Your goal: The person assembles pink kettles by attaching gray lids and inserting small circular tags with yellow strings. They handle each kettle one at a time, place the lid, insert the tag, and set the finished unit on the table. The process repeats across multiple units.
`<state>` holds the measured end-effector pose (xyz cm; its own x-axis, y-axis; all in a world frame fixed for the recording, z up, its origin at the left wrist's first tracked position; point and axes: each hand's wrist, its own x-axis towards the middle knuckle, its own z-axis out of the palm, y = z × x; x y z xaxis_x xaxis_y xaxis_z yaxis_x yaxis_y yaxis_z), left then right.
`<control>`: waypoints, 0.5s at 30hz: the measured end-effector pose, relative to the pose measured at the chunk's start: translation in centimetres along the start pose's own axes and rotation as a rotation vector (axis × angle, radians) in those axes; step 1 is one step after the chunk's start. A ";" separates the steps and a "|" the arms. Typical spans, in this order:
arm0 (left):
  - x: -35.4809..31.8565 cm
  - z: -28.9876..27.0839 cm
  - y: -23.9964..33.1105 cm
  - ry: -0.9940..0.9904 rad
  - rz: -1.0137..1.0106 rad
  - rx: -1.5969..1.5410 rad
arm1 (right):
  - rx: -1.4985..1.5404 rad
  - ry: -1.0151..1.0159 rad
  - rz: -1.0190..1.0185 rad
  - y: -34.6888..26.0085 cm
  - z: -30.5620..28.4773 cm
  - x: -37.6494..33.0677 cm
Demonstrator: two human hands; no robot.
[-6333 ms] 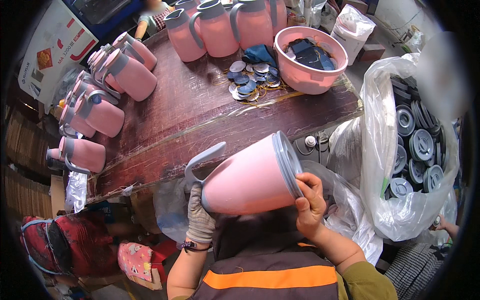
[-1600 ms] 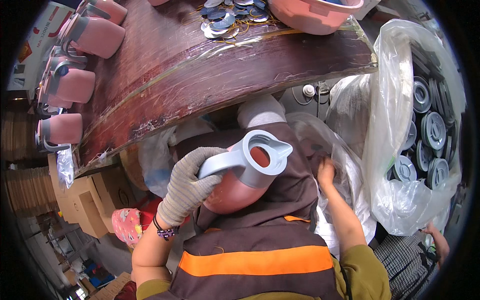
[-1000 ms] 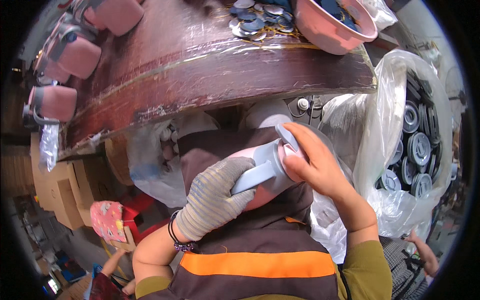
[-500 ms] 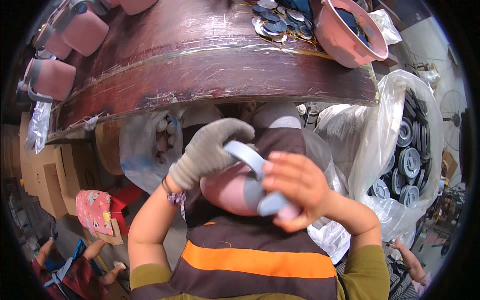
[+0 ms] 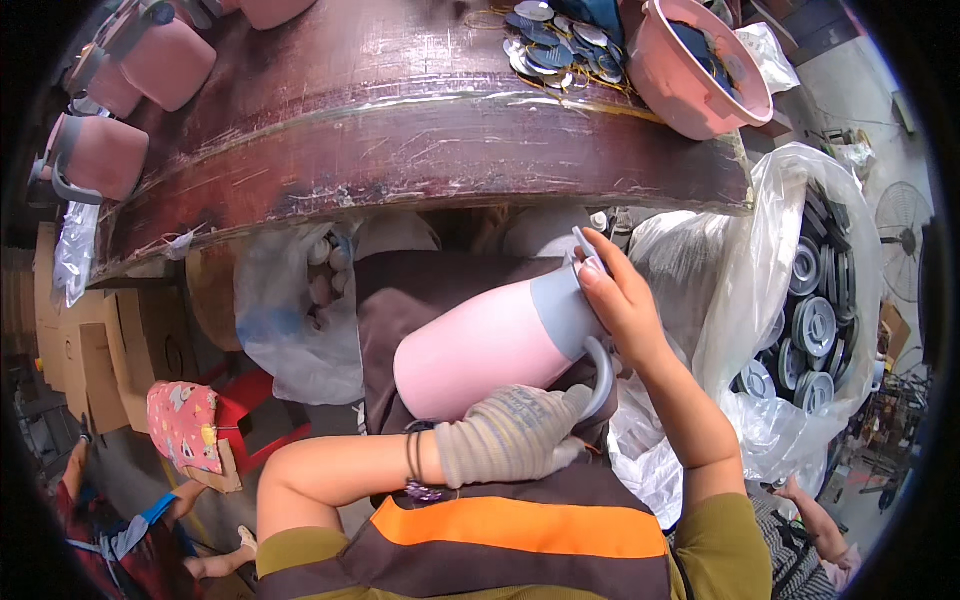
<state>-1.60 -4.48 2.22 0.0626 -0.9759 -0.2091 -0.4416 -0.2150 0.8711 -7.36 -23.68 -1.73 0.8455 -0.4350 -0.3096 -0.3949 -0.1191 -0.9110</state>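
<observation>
A pink thermos jug with a grey collar lies tilted across my lap, its top toward the right. My left hand, in a grey knitted glove, is closed around the grey handle on the near side of the jug. My bare right hand grips the top end, thumb and fingers around a small light-grey part. The far fingers of the right hand are partly hidden. A dark brown apron lies under the jug.
Ahead stands a dark red table with more pink jugs at its left. A pink basin and a heap of tags sit at its right. A plastic bag of grey lids stands right; cartons and a stool left.
The jug has turned so its pink side shows and its top points up right. My left hand has moved down to the near handle, my right hand up to the top end.
</observation>
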 end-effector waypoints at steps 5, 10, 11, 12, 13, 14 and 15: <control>-2.8 -5.1 -5.0 0.319 -0.023 -0.271 | -0.627 -0.292 -0.403 -3.1 -4.6 -2.3; -3.9 -6.4 -6.5 0.302 -0.013 -0.353 | -0.702 -0.363 -0.710 -3.3 -5.2 -0.7; -3.8 -6.1 -6.3 0.333 -0.015 -0.332 | -0.627 -0.377 -0.689 -2.5 -5.1 -0.2; -3.3 -5.5 -5.8 0.364 -0.018 -0.311 | -0.532 -0.350 -0.580 -2.5 -5.1 -0.1; -2.7 -4.6 -5.4 0.396 -0.021 -0.291 | -0.541 -0.260 -0.446 -2.5 -4.7 -0.5; -1.8 -2.5 -4.3 0.601 0.073 0.007 | -0.665 -0.173 -0.317 -2.4 -4.2 -0.6; -0.9 0.2 -2.8 0.792 0.165 0.311 | -0.784 -0.085 -0.181 -2.4 -3.6 -0.8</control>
<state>-0.57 -3.01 -0.07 0.5296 -0.7578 0.3812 -0.7174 -0.1604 0.6779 -8.44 -26.28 1.68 0.9323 -0.2836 -0.2244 -0.3600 -0.7861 -0.5024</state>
